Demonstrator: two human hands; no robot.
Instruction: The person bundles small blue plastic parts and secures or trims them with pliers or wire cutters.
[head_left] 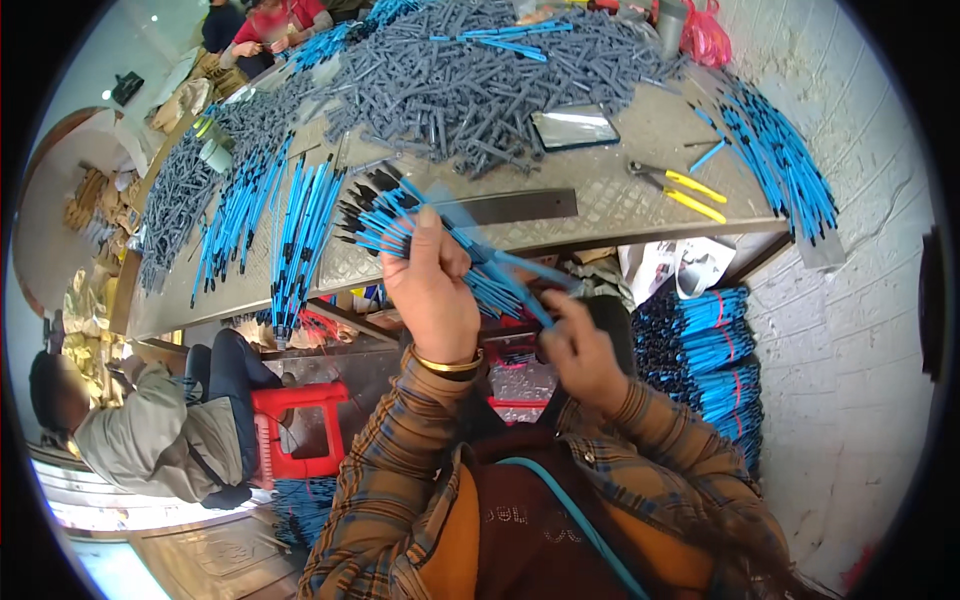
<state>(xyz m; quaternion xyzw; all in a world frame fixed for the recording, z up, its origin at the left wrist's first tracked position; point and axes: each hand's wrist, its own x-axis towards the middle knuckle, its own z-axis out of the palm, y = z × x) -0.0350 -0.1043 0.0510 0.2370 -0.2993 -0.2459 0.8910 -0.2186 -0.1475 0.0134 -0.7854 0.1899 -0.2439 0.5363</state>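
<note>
Over on the far left of the surface (600,188) lie loose blue rods (236,222) with black ends, and just beside them a second fan of rods (304,225) hangs past the near edge. A co-worker (165,430) sits low on that side, near a red stool (322,396).

Coming right, the left hand (432,290) is closed round a bundle of blue rods (493,287), thumb pointing up and fingers folded in, held above the near edge. The black tips fan out at the far left end. Behind it spreads a great heap of grey plastic pieces (450,95), with a dark bar (510,206) nearer the edge.

The right hand (583,352) is beside the bundle's near right end, fingers partly curled and blurred; a smeared blue length runs toward them, but I can't tell whether they have hold of it. I'd keep the left grip snug but not crushing, level those uneven tips, and let the right hand work close to the bundle so nothing slips out sideways.

Farther right are a phone (576,129), yellow-handled pliers (697,206), more blue rods (783,165), and, below the surface, stacked bundles (718,350) with red ties.
</note>
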